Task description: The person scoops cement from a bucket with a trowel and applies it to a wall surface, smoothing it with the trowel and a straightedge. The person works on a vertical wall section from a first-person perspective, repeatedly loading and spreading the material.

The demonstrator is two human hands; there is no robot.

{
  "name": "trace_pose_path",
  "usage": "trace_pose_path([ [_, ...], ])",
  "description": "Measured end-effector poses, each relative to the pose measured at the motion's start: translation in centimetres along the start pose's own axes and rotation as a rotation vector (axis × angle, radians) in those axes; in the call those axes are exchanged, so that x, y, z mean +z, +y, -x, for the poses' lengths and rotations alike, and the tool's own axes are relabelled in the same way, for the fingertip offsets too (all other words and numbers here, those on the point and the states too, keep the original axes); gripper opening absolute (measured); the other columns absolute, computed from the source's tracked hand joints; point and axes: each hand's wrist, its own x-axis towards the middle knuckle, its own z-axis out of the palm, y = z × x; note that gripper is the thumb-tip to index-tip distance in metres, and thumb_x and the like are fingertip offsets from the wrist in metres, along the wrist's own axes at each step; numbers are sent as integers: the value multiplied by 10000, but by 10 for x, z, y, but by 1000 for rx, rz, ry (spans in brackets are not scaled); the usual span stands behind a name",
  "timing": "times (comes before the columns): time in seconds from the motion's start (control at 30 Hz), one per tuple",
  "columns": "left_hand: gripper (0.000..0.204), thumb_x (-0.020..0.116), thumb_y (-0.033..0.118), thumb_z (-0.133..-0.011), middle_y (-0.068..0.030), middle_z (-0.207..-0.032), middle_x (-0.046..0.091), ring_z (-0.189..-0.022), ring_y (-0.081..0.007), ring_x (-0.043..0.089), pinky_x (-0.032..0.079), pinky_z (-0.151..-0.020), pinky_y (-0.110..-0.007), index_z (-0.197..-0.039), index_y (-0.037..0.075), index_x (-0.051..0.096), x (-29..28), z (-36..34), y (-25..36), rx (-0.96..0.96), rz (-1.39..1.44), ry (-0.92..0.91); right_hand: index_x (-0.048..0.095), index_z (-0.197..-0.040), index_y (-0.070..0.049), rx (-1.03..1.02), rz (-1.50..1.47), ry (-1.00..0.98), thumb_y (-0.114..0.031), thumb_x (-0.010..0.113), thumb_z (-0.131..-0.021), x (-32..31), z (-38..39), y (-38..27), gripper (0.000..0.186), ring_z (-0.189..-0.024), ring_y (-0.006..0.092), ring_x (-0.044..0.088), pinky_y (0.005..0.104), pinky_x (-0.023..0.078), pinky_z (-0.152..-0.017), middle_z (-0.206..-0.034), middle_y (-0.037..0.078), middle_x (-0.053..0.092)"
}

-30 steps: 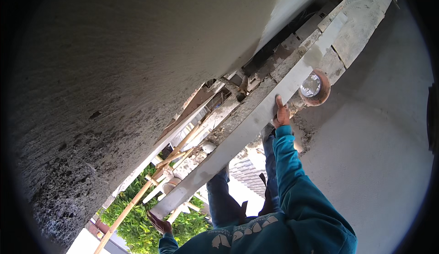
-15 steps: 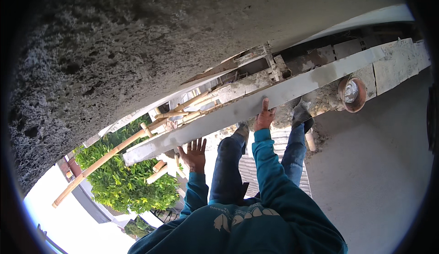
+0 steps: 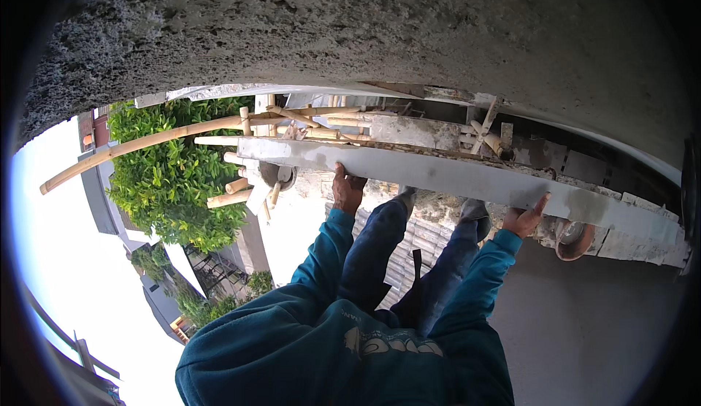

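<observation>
A long flat grey bar (image 3: 431, 171), smeared with wet-looking cement, runs across in front of me. My left hand (image 3: 347, 188) grips its lower edge left of the middle, thumb up against the face and fingers curled underneath. Farther right, my right hand (image 3: 524, 220) holds the same edge with its thumb raised on the face; its other fingers are partly hidden. A round brown bucket (image 3: 575, 240) with grey material inside sits just below the bar, right of my right hand.
Rough grey cement covers the wall surface (image 3: 350, 33) close above. Bamboo poles (image 3: 161, 137) of a scaffold stick out to the left, near a leafy tree (image 3: 175, 187). My feet stand on a narrow ledge, with corrugated roofing (image 3: 420, 249) below.
The view has turned, so the bar lies nearer level. My left hand went from spread fingers to gripping the bar; my right hand now holds farther toward the bucket.
</observation>
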Motion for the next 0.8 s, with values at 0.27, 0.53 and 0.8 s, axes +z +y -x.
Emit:
trace_pose_path([
  [0.27, 565, 478, 512, -975, -203, -1242, 542, -1135, -333, 551, 484, -963, -468, -1300, 51, 442, 46, 0, -75, -14, 62, -61, 525, -1328, -51, 27, -47, -42, -393, 613, -938, -18, -100, -71, 526, -1170, 233, 531, 382, 415, -985, -1291, 76, 562],
  [0.53, 542, 476, 454, -987, -198, -1232, 546, -1078, -347, 594, 509, -934, -478, -1304, 15, 448, 95, 9, -94, 51, 91, -23, 482, -1375, -56, 12, 111, 41, -316, 616, -924, 0, -145, -119, 538, -1259, 268, 478, 386, 400, -1027, -1360, 110, 505],
  [0.8, 607, 452, 429, -1001, -254, -1278, 527, -1148, -372, 569, 446, -1023, -478, -1376, -42, 374, 108, 16, -77, 163, -2, -114, 477, -1382, -46, -325, 540, -123, 72, 625, -795, -6, -142, -114, 617, -1230, 291, 517, 402, 442, -1019, -1373, 137, 499],
])
